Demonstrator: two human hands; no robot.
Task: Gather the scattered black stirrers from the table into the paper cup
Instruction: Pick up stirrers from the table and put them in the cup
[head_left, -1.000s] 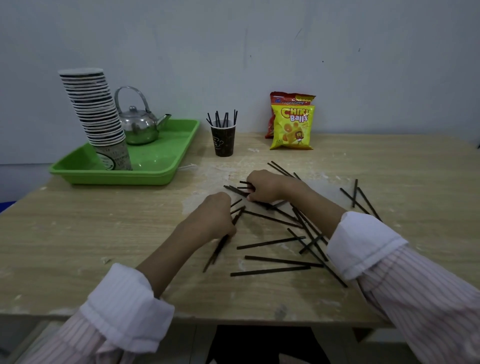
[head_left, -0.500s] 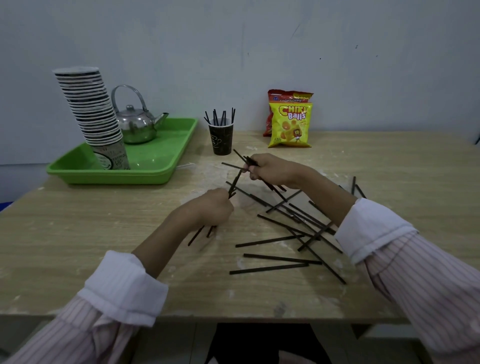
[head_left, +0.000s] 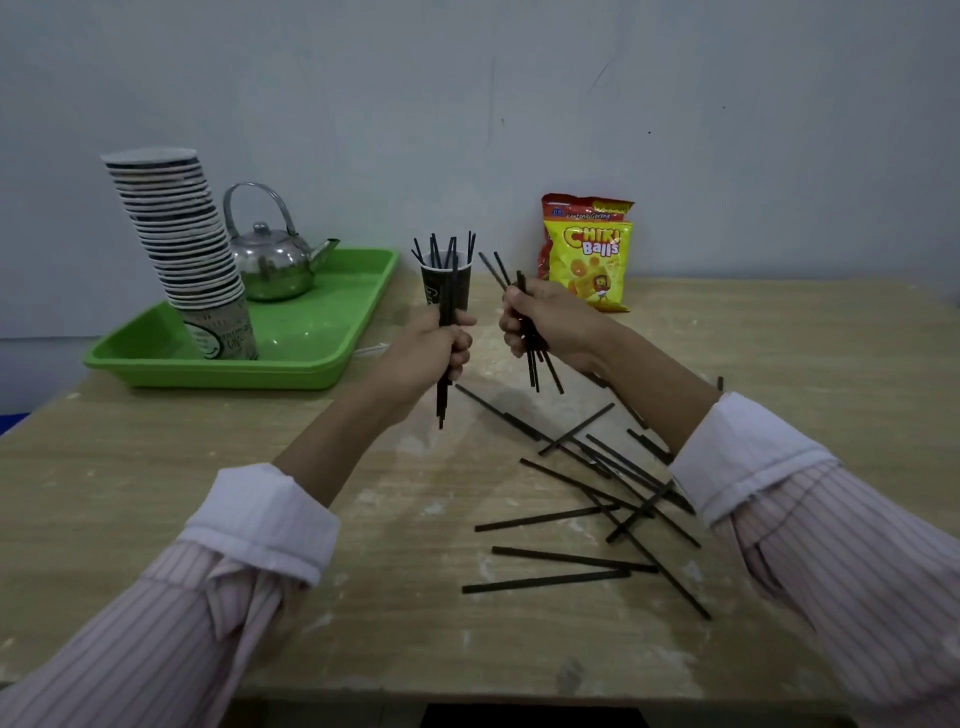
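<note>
A dark paper cup (head_left: 465, 288) stands at the back middle of the wooden table (head_left: 156, 493) with several black stirrers upright in it. My left hand (head_left: 434, 351) is raised just in front of the cup, shut on a near-vertical bunch of black stirrers (head_left: 443, 400). Beside it, my right hand (head_left: 550, 325) is also raised and grips a second, tilted bunch of stirrers (head_left: 535, 366). Several loose stirrers (head_left: 582, 486) lie criss-crossed on the table below and in front of my right forearm.
A green tray (head_left: 332, 312) at the back left holds a tall leaning stack of paper cups (head_left: 176, 239) and a steel kettle (head_left: 272, 262). Snack bags (head_left: 589, 260) lean on the wall behind my right hand.
Both hands have lifted off the table with their stirrer bunches and moved up towards the cup. The bunches now point more upright.
</note>
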